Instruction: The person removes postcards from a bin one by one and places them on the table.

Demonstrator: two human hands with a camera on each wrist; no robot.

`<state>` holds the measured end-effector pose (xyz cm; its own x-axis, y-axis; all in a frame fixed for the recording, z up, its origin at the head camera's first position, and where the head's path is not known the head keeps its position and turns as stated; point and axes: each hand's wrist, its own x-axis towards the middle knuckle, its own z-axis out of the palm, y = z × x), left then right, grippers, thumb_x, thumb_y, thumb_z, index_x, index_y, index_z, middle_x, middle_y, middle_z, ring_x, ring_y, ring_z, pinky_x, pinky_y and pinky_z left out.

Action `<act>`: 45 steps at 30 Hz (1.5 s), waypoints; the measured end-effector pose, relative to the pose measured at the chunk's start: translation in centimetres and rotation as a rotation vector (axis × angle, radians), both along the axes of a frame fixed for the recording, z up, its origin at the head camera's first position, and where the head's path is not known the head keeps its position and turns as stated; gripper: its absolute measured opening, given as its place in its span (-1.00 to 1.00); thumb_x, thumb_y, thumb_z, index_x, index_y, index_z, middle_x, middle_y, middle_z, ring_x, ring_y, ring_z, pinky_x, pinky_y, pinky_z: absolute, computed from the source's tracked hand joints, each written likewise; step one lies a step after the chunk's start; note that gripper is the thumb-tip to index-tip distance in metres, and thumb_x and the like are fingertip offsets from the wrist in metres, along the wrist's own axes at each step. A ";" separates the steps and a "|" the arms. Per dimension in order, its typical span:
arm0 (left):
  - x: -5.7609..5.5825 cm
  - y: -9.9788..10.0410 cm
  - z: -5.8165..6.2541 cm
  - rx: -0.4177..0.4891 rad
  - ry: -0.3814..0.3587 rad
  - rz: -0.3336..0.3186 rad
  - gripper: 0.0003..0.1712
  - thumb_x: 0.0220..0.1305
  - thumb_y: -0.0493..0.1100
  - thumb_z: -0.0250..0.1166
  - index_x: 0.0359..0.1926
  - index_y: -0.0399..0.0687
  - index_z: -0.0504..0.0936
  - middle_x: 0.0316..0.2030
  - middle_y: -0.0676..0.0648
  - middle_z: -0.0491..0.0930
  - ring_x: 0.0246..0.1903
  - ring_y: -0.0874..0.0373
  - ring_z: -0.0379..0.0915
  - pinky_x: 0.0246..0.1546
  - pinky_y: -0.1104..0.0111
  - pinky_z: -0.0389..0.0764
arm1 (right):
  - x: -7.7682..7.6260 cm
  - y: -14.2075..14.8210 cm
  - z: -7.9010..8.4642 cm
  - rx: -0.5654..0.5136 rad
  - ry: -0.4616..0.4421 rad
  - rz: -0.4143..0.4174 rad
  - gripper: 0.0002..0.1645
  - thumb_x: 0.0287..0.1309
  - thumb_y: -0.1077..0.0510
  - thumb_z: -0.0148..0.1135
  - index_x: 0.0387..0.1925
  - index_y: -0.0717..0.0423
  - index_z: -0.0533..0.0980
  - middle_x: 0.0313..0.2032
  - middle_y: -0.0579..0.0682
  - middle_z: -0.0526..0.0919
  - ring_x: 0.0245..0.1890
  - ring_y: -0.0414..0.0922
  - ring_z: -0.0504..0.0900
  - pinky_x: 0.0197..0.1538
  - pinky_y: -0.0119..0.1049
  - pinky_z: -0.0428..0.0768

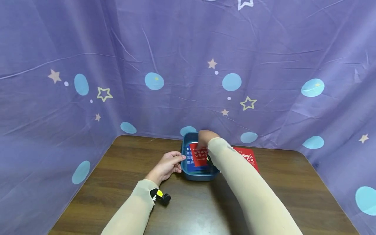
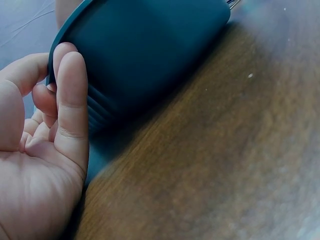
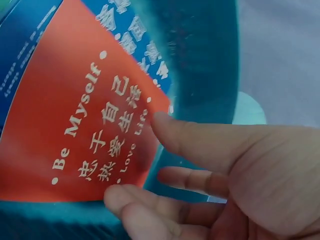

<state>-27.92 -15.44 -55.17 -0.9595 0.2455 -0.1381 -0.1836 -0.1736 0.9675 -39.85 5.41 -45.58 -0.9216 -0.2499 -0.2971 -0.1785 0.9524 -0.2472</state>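
A teal plastic bin [image 1: 200, 177] stands on the table near the back curtain. My left hand [image 1: 168, 164] is at its left side, and in the left wrist view the thumb and fingers pinch its rim [image 2: 75, 20]. Inside lies a red card [image 3: 80, 115] printed "Be Myself" and "Love Life", on top of a blue card [image 3: 132, 30] with white characters. My right hand [image 3: 210, 170] reaches over the bin, thumb and fingers apart, fingertips at the red card's edge. The right forearm hides part of the bin in the head view.
Right of the bin, partly behind my right forearm, a red "GOOD LUCK" card [image 1: 249, 156] lies on the wooden table [image 1: 141, 147]. A purple curtain [image 1: 188, 65] with stars and dots hangs behind and at the sides.
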 end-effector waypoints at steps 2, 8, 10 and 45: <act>0.0 0.1 0.0 0.001 0.001 -0.001 -0.88 0.64 -0.22 0.35 -0.13 -0.07 0.57 -0.51 0.03 0.61 -0.64 0.29 0.56 -0.58 0.49 0.72 | -0.9 0.1 -1.1 0.038 0.012 0.015 -0.42 0.11 0.03 0.81 0.09 0.17 0.76 -0.07 0.04 0.86 -0.13 -0.04 0.81 0.01 -0.12 0.89; 0.1 0.2 0.1 0.001 0.005 -0.009 -0.87 0.64 -0.23 0.35 -0.14 -0.05 0.57 -0.52 0.05 0.60 -0.63 0.31 0.56 -0.58 0.49 0.72 | -0.7 -0.4 -2.3 0.116 0.016 0.013 -0.51 0.15 0.04 0.80 0.05 0.12 0.81 -0.06 0.02 0.86 -0.10 -0.03 0.77 0.06 -0.06 0.89; 0.1 0.3 0.1 0.002 -0.001 -0.007 -0.87 0.64 -0.23 0.35 -0.14 -0.05 0.57 -0.52 0.05 0.60 -0.63 0.30 0.56 -0.58 0.49 0.72 | -1.1 -0.3 -3.1 0.110 0.013 0.019 -0.53 0.12 0.07 0.81 0.03 0.10 0.82 -0.08 0.01 0.86 -0.12 -0.02 0.78 0.03 -0.06 0.89; 0.2 0.0 0.1 -0.005 -0.002 -0.001 -0.87 0.62 -0.22 0.37 -0.15 -0.07 0.58 -0.54 0.08 0.61 -0.64 0.32 0.56 -0.58 0.50 0.71 | 6.6 12.4 3.2 -0.725 0.101 -0.069 -0.17 0.49 0.29 0.47 0.65 0.07 0.35 -0.35 -0.01 0.68 -0.33 -0.08 0.64 -0.14 -0.23 0.70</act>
<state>-27.74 -15.42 -55.08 -0.9590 0.2456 -0.1416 -0.1861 -0.1682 0.9680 -33.25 17.79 -42.40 -0.9564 -0.2919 0.0082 -0.1795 0.5654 -0.8051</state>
